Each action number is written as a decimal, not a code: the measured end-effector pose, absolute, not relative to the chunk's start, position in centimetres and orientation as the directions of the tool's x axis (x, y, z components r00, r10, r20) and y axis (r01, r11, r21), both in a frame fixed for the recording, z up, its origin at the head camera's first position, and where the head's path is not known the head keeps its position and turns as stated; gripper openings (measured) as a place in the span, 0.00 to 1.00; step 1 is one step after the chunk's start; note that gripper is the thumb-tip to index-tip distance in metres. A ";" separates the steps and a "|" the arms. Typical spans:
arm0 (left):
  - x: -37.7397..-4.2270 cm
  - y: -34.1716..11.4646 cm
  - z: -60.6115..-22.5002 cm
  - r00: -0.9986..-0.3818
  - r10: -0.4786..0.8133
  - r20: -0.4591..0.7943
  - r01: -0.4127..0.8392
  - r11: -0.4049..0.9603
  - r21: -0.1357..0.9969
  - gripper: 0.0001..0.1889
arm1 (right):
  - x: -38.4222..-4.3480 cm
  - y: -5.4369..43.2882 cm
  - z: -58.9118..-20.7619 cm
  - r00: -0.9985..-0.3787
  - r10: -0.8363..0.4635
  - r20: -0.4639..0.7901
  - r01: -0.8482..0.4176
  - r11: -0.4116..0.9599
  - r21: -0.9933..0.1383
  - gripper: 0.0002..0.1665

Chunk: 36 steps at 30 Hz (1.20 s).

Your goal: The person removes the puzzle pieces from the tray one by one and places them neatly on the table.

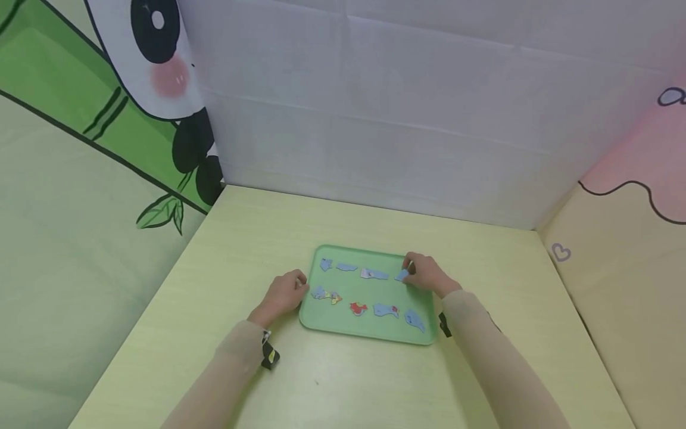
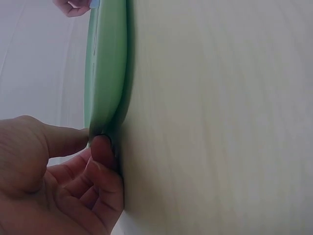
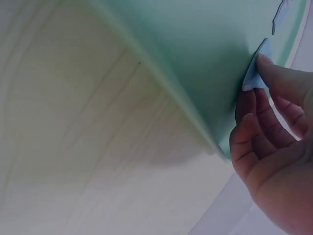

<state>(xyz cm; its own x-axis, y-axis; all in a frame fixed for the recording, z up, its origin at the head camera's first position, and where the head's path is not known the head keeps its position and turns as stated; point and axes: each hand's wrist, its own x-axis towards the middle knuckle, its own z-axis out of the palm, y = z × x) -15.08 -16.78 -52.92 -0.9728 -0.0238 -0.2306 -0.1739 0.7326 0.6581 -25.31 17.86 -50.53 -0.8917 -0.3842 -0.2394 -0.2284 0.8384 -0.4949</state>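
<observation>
The right grip (image 1: 427, 275) pinches a half-hidden blue cutout (image 1: 400, 276) at the green tray (image 1: 370, 292)'s far right. The left grip (image 1: 285, 292) pinches the tray's left rim.

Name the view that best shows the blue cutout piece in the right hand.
The right wrist view: the blue cutout piece appears largest there, pinched by the right hand, which covers part of it. The head view shows it small and partly hidden; the left wrist view, only a sliver at the top edge.

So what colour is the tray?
The tray is light green; the head view shows it best.
</observation>
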 end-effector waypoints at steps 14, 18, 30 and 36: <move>-15.2 -16.7 -52.9 -0.973 -0.018 -0.232 -0.170 0.734 0.657 0.12 | -25.5 18.9 -50.5 -0.894 -0.358 -0.269 -0.142 0.796 -0.589 0.10; -15.2 -16.7 -52.7 -0.971 -0.021 -0.239 -0.179 0.726 0.664 0.12 | -25.5 19.1 -49.9 -0.886 -0.378 -0.266 -0.148 0.778 -0.611 0.11; -15.2 -16.9 -52.9 -0.972 -0.018 -0.234 -0.172 0.732 0.660 0.13 | -25.4 20.6 -48.7 -0.872 -0.418 -0.254 -0.158 0.731 -0.663 0.11; -15.4 -16.9 -53.5 -0.972 -0.021 -0.232 -0.172 0.735 0.656 0.13 | -25.2 22.0 -48.2 -0.874 -0.422 -0.239 -0.156 0.711 -0.686 0.11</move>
<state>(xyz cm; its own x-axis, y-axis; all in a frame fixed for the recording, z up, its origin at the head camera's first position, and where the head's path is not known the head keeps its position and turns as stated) -15.39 -16.86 -53.50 -0.9725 -0.0207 -0.2321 -0.1722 0.7351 0.6557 -25.16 22.02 -48.17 -0.8744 -0.4223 -0.2389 -0.1557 0.7106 -0.6861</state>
